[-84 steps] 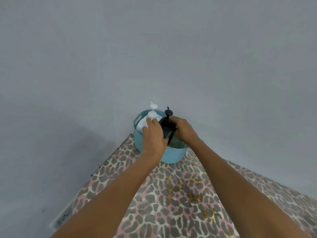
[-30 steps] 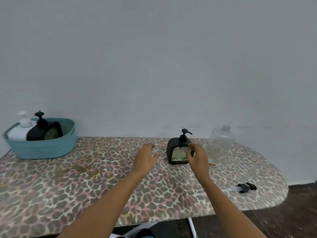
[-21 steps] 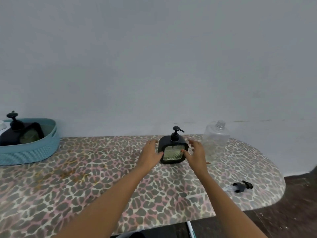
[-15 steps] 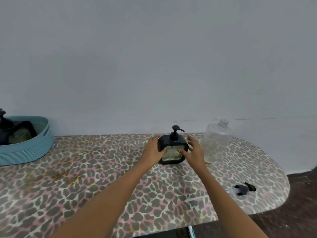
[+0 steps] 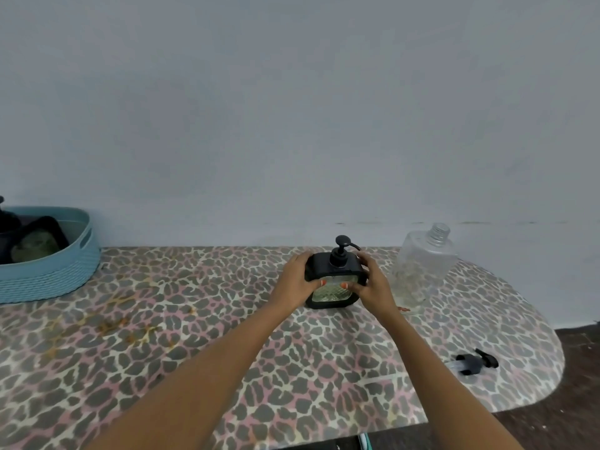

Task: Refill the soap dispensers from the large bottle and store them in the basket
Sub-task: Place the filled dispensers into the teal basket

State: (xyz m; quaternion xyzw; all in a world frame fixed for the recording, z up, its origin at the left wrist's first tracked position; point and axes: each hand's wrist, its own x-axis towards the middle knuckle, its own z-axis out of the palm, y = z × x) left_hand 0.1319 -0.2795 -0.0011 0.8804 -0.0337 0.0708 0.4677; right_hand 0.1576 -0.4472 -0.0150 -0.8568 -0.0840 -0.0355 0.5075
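A table under a leopard-print cloth, filling the near half of the view from left to right. At its far left, a blue basket, holding at least one dark dispenser leaning inside; anything further left cut off by the frame edge. At the far right, just beside the hands, the large bottle, clear, upright, uncapped, with only a little liquid showing near its bottom. Centre right, apparently resting on the table, a square black soap dispenser with a glass front, its pump head on top and greenish liquid showing behind the glass. Left hand clasping its left side, thumb across the front. Right hand clasping its right side likewise, fingers curled round the far edge. Both wrapped on the soap dispenser, neither free. Near the right edge of the table, well apart from everything else, a small loose pump, black, lying on its side; most likely the large bottle's own.

Judging by all this: looks mostly done. Filling seemingly over for this one, given the pump in place and the liquid inside. Left to do: lifting it, carrying it left across the table, setting it into the basket beside the other. Possibly also recapping the large bottle, though not demanded by the task.
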